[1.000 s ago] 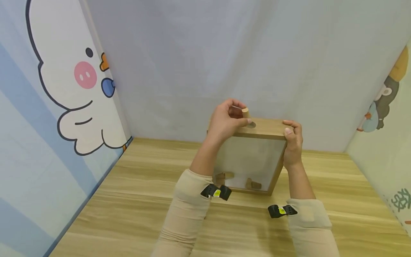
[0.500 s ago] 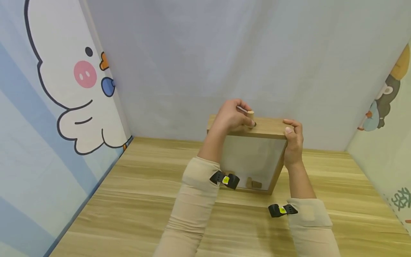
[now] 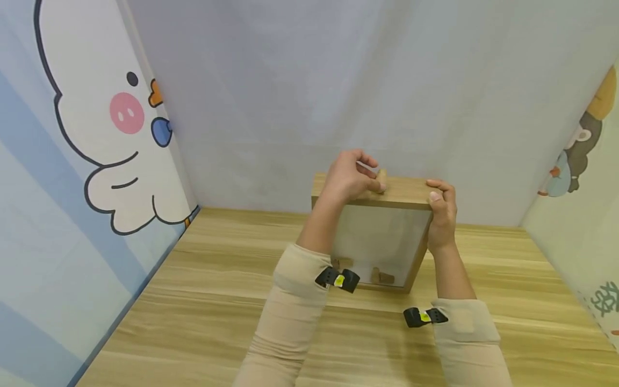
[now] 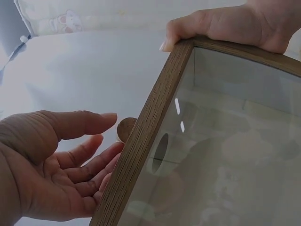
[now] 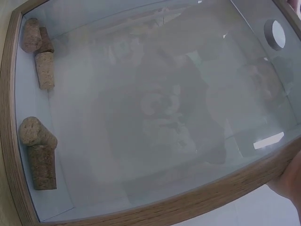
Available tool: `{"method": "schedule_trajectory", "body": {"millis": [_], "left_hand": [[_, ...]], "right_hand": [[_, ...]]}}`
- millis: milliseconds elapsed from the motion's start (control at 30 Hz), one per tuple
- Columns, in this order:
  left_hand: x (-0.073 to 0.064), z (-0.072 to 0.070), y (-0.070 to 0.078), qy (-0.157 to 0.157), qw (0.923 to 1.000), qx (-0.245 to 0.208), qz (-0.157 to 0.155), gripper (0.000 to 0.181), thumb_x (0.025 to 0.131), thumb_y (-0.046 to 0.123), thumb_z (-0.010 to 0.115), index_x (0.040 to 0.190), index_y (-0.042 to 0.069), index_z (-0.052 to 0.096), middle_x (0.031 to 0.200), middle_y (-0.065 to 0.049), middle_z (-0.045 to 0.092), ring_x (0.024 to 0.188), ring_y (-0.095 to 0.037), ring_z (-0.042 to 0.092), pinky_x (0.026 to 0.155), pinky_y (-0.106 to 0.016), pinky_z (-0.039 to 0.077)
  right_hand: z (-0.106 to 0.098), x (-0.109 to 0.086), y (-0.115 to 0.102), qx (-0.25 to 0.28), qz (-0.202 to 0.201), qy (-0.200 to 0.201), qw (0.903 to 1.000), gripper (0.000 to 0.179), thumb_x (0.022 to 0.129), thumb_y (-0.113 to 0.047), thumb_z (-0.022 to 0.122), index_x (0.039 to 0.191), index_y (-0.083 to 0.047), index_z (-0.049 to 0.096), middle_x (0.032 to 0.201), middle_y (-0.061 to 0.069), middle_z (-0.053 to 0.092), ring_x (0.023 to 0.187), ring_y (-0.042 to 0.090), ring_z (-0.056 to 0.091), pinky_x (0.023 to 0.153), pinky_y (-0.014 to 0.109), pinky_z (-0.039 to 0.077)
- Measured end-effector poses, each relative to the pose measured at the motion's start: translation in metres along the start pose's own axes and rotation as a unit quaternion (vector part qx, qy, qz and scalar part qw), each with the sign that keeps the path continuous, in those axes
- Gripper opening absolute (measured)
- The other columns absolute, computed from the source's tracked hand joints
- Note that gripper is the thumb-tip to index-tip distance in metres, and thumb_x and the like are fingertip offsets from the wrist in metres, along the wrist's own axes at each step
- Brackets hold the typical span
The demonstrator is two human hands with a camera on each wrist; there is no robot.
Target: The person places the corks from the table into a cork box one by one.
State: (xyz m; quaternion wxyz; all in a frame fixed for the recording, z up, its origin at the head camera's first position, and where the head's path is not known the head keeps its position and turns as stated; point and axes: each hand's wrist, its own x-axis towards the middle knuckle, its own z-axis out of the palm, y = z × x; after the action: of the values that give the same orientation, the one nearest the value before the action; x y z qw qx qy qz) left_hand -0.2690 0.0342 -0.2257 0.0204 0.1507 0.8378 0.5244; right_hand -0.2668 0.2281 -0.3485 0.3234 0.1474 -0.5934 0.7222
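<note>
A shallow wooden display box (image 3: 406, 192) with a clear front stands upright on the table. My right hand (image 3: 442, 215) grips its upper right corner, thumb at the front edge. A loose cork (image 3: 382, 180) leans on the top side by the round hole (image 4: 160, 153), which looks unblocked from inside. My left hand (image 3: 350, 177) is beside that cork, thumb tip right at it and index finger raised apart. In the left wrist view the cork's round end shows past the frame, with the left fingers spread loosely around it. Several corks (image 5: 43, 167) lie inside along the bottom.
The wood-grain table (image 3: 217, 301) reaches out on both sides of the box. A pale curtain (image 3: 290, 97) hangs close behind it. Printed cartoon panels (image 3: 121, 177) stand at the left and right.
My left hand has moved slightly right along the box top. The cork it held upright over the hole now tilts, and the index finger has come away. The right hand stays put.
</note>
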Motion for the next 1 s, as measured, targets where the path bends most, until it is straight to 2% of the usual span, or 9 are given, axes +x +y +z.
{"method": "schedule_trajectory", "body": {"millis": [167,367,567,667,733,867,1000], "left_hand": [[-0.004,0.004,-0.001,0.021,0.9996,0.017,0.003,0.036,0.073,0.005,0.079,0.105,0.007,0.062,0.084,0.0,0.063,0.083,-0.018,0.057,0.069,-0.028,0.048],[0.001,0.009,-0.001,0.044,0.9983,0.037,0.001,0.032,0.074,0.003,0.077,0.102,0.009,0.063,0.082,0.0,0.063,0.081,-0.018,0.057,0.067,-0.027,0.048],[0.006,0.014,-0.003,0.066,0.9946,0.08,-0.004,0.033,0.072,-0.001,0.075,0.1,0.012,0.063,0.081,0.003,0.063,0.081,-0.016,0.057,0.067,-0.026,0.046],[0.005,0.015,-0.004,0.064,0.9949,0.077,-0.004,0.034,0.071,-0.001,0.076,0.099,0.014,0.063,0.081,0.003,0.062,0.081,-0.017,0.056,0.066,-0.027,0.046],[0.004,0.015,-0.005,0.061,0.9965,0.058,0.0,0.033,0.071,-0.001,0.076,0.097,0.014,0.062,0.081,0.002,0.061,0.078,-0.017,0.056,0.063,-0.027,0.048],[-0.005,0.011,-0.009,0.053,0.9981,0.012,0.029,0.028,0.075,0.001,0.075,0.097,0.012,0.062,0.082,-0.001,0.06,0.076,-0.017,0.056,0.06,-0.026,0.049],[-0.022,0.006,-0.018,0.036,0.9947,-0.011,0.096,0.026,0.078,0.004,0.073,0.102,0.007,0.063,0.085,-0.002,0.06,0.077,-0.016,0.057,0.065,-0.025,0.048]], "right_hand": [[0.0,0.0,-0.001,0.001,0.008,-0.005,0.9999,0.027,0.086,-0.025,0.041,0.109,-0.019,0.054,0.111,0.006,0.042,0.093,0.019,0.039,0.078,0.035,0.027],[-0.002,0.001,-0.001,-0.003,0.006,-0.002,1.0,0.027,0.086,-0.026,0.041,0.109,-0.018,0.054,0.11,0.006,0.042,0.092,0.019,0.039,0.077,0.035,0.028],[-0.003,0.002,0.0,0.002,0.005,-0.002,1.0,0.027,0.086,-0.025,0.041,0.109,-0.017,0.055,0.107,0.007,0.043,0.089,0.019,0.04,0.075,0.035,0.03],[-0.004,0.001,0.0,0.005,0.008,-0.001,1.0,0.027,0.086,-0.025,0.041,0.109,-0.017,0.054,0.107,0.007,0.043,0.088,0.019,0.04,0.073,0.034,0.031],[-0.004,0.001,0.0,0.003,0.011,-0.002,0.9999,0.027,0.086,-0.026,0.042,0.109,-0.018,0.054,0.107,0.007,0.042,0.088,0.019,0.04,0.073,0.034,0.031],[-0.004,0.001,0.001,0.002,0.01,-0.001,0.9999,0.028,0.086,-0.026,0.042,0.109,-0.018,0.054,0.108,0.007,0.042,0.09,0.02,0.04,0.075,0.034,0.03],[-0.005,0.001,0.001,0.003,0.012,-0.003,0.9999,0.028,0.086,-0.026,0.041,0.109,-0.018,0.054,0.109,0.006,0.042,0.091,0.019,0.039,0.076,0.035,0.029]]}}
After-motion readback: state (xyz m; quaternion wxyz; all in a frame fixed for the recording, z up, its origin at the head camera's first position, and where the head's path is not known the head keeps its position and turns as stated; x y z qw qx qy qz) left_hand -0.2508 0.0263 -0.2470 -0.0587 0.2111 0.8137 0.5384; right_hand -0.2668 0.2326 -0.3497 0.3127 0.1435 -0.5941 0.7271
